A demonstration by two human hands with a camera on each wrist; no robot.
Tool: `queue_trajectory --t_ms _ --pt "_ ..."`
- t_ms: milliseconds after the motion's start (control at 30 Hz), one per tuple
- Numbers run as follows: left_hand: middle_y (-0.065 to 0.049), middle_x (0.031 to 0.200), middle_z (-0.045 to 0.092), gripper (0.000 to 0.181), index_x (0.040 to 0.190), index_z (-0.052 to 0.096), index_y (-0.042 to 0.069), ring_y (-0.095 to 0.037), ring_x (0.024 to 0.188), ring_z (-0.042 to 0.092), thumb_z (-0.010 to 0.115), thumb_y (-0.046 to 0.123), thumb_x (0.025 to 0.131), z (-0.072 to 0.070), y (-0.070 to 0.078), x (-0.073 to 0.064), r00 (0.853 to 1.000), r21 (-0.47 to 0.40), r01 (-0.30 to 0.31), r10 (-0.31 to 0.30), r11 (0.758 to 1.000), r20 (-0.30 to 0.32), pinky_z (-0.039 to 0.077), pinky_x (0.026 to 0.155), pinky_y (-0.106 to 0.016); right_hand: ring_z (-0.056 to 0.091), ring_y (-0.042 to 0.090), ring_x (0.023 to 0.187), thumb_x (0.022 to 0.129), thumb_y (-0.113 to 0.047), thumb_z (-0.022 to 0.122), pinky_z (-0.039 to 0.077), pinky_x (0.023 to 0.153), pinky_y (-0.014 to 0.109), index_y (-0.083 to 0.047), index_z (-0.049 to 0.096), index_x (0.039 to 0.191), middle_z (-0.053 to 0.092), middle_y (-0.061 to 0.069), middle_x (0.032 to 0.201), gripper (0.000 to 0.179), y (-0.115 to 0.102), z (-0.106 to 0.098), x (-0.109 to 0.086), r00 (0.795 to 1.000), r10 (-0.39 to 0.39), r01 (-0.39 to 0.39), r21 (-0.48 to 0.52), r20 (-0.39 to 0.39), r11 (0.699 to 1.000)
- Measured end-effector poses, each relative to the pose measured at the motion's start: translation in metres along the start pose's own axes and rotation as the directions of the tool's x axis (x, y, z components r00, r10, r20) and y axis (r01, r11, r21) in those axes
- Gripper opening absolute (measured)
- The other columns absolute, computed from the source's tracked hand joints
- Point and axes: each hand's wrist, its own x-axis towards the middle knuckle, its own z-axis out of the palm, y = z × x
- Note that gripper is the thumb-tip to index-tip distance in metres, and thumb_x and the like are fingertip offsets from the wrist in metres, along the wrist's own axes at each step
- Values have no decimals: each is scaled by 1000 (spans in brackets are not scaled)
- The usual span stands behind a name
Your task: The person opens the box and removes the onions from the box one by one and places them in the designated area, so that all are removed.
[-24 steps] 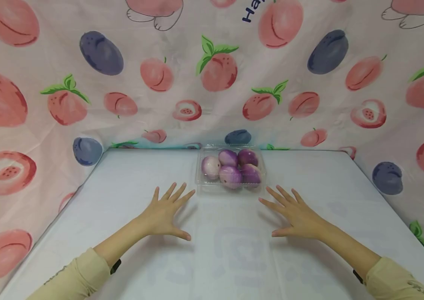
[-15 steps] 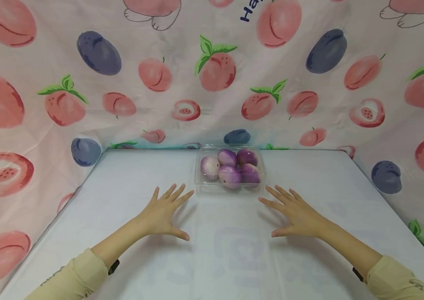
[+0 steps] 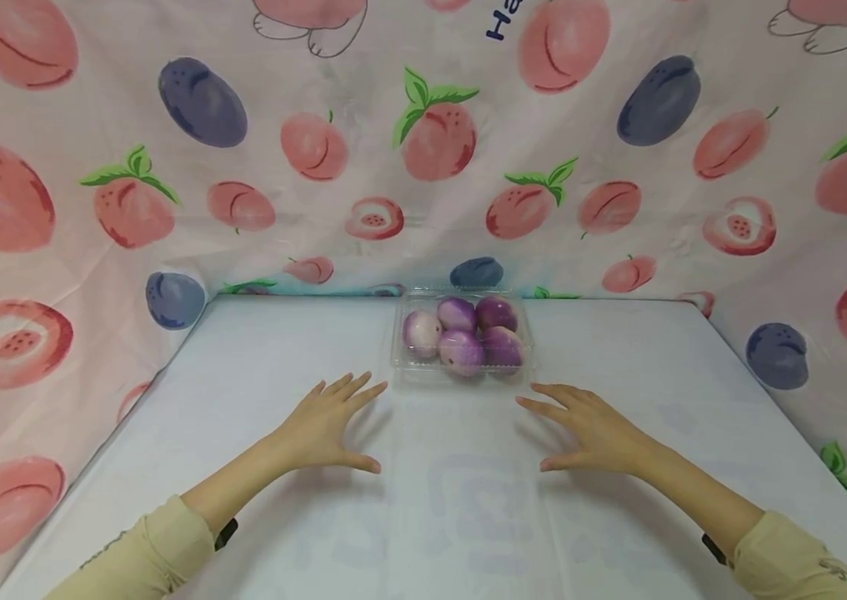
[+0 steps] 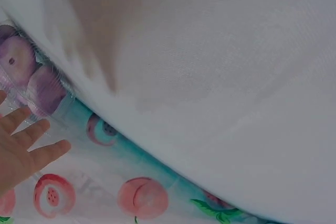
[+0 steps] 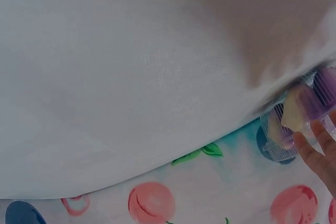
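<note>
A clear plastic clamshell box point(image 3: 423, 370) stands at the back middle of the table, holding several round, purple-and-white vegetables point(image 3: 461, 352). My left hand point(image 3: 322, 427) hovers in front of the box, to its left, thumb held apart from the fingers and nothing in its grasp. Mirroring it on the right side, my right hand point(image 3: 594, 429) is also free of any object, fingers pointing inward. In the left wrist view, the fingertips point(image 4: 39, 129) appear beside the box. The right wrist view has fingers point(image 5: 310, 153) overlapping the box's corner.
A white-covered table point(image 3: 468, 500) spreads under both arms, with the hands' shadows on it. Behind and at the sides hangs a pink cloth point(image 3: 408, 42) printed with fruit, meeting the table's back edge just behind the box.
The fingers of both hands, spread wide before, have drawn closer together. Both hands keep about the same place, and the box has not moved.
</note>
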Motion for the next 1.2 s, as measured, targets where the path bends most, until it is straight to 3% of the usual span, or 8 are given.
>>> queue_trajectory --t_ms 200,433,700,833,1200 --pt "-14 144 45 94 142 43 19 -38 130 44 69 68 66 1 -2 -1 999 9 -3 3 1000 -53 32 104 -62 51 35 121 69 -48 78 43 94 58 -18 46 139 52 16 135 83 -2 1 3 1000 2 -2 14 1 1000" --pt "-14 135 54 75 135 52 17 -33 126 49 72 55 74 3 -4 -1 999 -23 21 -22 1000 -36 38 104 -55 55 34 116 68 -36 82 46 90 56 -15 49 136 55 16 132 78 -1 2 8 1000 -6 5 28 9 1000" --pt "-10 122 64 52 125 60 11 -30 111 61 70 39 82 3 -6 -1 999 -47 21 -23 999 -42 49 92 -48 61 32 104 73 -23 79 51 85 50 -7 58 126 64 16 117 60 -2 5 19 991 -87 88 4 -100 996" --pt "-9 117 67 45 121 63 9 -29 108 63 69 35 84 3 -7 -1 998 -72 49 -52 996 -34 51 88 -47 62 31 103 75 -18 77 51 84 49 -6 61 123 65 16 115 52 -5 6 23 984 -115 117 7 -134 993" --pt "-10 107 71 37 116 66 7 -29 99 66 67 31 86 1 -13 2 986 -164 117 -134 980 -97 52 83 -47 63 28 99 89 -26 65 52 83 46 -7 65 116 67 14 107 33 -16 11 49 948 -201 206 -5 -248 979"
